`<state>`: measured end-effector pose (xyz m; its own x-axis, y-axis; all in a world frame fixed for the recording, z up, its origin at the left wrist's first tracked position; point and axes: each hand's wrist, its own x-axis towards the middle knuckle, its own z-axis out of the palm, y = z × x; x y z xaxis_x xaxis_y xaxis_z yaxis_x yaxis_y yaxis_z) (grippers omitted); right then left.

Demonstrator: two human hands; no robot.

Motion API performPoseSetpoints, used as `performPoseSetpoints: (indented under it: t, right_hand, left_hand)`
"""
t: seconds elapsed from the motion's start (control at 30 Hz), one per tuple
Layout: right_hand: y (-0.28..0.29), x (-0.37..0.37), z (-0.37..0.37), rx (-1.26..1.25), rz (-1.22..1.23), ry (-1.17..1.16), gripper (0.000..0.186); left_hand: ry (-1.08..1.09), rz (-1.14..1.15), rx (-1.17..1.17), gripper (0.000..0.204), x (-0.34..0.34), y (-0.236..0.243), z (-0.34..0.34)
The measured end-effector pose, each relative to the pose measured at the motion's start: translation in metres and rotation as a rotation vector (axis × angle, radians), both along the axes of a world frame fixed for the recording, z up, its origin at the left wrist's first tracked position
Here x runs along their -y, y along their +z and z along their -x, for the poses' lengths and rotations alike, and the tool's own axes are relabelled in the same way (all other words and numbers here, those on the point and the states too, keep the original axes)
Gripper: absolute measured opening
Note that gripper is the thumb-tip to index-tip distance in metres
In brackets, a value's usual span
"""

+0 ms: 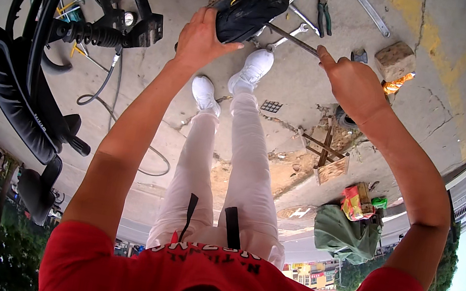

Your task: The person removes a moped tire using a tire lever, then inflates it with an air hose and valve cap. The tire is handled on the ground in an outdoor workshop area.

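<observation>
My left hand [204, 41] grips a black tire [250, 14] near the top middle, fingers over its side, thumb stretched along it. My right hand [352, 85] is closed on the end of a long metal bar [292, 37], whose far end meets the tire's right side. Under and beside the tire lie wrenches [300, 19], and to the right are pliers [323, 13] and a large adjustable wrench [361, 3]. Below the tire are my white shoes [251, 68].
A black vehicle [23, 96] with seat and spring stands at left, a hose [98, 94] beside it. At right lie a stone block [393, 61], an orange wrapper [398, 83], wooden pieces [329, 162] and a green sack [342, 233] on the cracked concrete [443, 51].
</observation>
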<state>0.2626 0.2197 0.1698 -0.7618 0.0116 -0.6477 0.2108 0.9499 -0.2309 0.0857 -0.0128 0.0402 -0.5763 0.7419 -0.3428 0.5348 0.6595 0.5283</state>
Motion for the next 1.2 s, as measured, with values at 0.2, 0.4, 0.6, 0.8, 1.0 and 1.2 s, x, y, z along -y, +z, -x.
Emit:
performPoseSetpoints:
  t: [0.2, 0.4, 0.6, 0.8, 1.0, 1.2]
  right_hand:
    - [0.005, 0.019, -0.007, 0.026, 0.027, -0.035, 0.043]
    - [-0.022, -0.053, 0.044, 0.221, 0.287, -0.056, 0.030]
    - [-0.112, -0.092, -0.007, 0.139, 0.631, -0.376, 0.031]
    - [-0.208, 0.062, -0.125, 0.133, 0.943, -1.136, 0.050]
    - [-0.144, 0.305, -0.045, 0.093, 1.628, -2.096, 0.056]
    - [-0.140, 0.312, 0.035, -0.117, 1.943, -2.360, 0.057]
  left_hand:
    - [-0.184, 0.226, -0.067, 0.059, -0.045, -0.012, -0.015]
    - [-0.137, 0.188, -0.153, 0.057, -0.046, -0.019, -0.019]
    - [-0.141, 0.131, -0.196, 0.055, -0.049, -0.028, -0.013]
    - [-0.183, 0.130, -0.180, 0.050, -0.059, -0.034, -0.005]
    - [-0.230, 0.194, -0.255, 0.064, -0.052, -0.033, 0.010]
    - [-0.293, 0.135, -0.307, 0.064, -0.051, -0.043, 0.027]
